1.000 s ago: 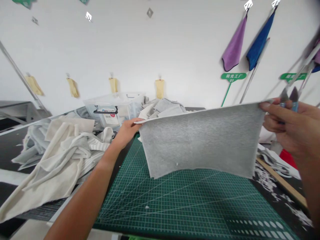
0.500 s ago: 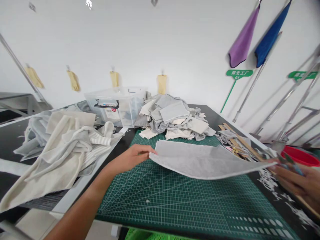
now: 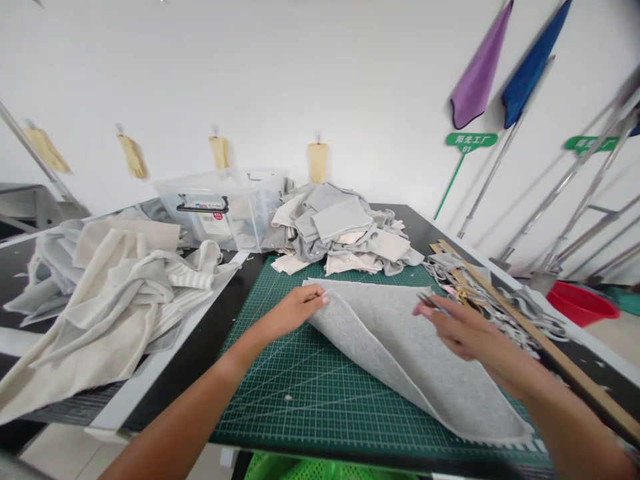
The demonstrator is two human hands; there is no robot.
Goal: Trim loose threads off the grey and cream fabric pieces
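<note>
A light grey piece of fabric lies on the green cutting mat, its near edge folded up on the left. My left hand pinches the cloth's far left corner between thumb and fingers, slightly above the mat. Over the right part of the cloth, my right hand is closed around a small pair of scissors; its handles are mostly hidden by the fingers. The cloth's right end hangs free of this hand and rests near the mat's front right corner.
Heaped fabric pieces sit behind the mat. To the left are a clear plastic box and loose grey and cream cloth. Wooden strips and scraps lie along the right edge, near a red basin.
My right hand has let go of the fabric's right end and moved left over the cloth. That end has dropped toward me, and my left hand's edge is now folded up.
</note>
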